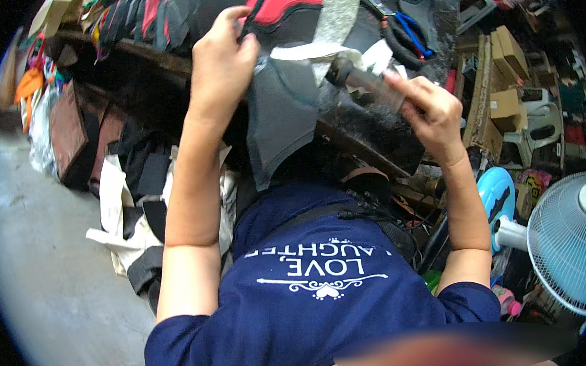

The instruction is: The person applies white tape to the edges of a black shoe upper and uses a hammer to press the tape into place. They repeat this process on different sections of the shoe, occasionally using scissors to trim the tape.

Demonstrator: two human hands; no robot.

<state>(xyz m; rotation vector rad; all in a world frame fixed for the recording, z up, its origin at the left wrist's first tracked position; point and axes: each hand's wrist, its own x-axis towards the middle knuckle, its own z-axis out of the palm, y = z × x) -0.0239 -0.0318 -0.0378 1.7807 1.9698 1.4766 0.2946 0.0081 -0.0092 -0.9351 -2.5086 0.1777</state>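
My left hand (pixel 225 64) is closed, thumb against bent fingers, at the upper edge of a dark grey flat cut piece (pixel 282 111). That piece hangs over the near edge of the bench, its lower end close to my shirt. My right hand (pixel 432 110) grips a short tool (pixel 368 84) with a dark rounded end, which points left toward the grey piece. Motion smears the tool, so its exact kind does not show. A white strip (pixel 307 50) lies beside the grey piece's top edge. Beyond my left hand is a red and black piece (pixel 292 0).
Scissors with blue and black handles (pixel 409 36) rest on the bench, right of the pieces. Stacked dark and coloured pieces (pixel 139 19) sit at the back left. A white and blue fan (pixel 567 244) stands at the right, below shelves holding cardboard boxes (pixel 508 52). Scraps (pixel 119 203) pile at left.
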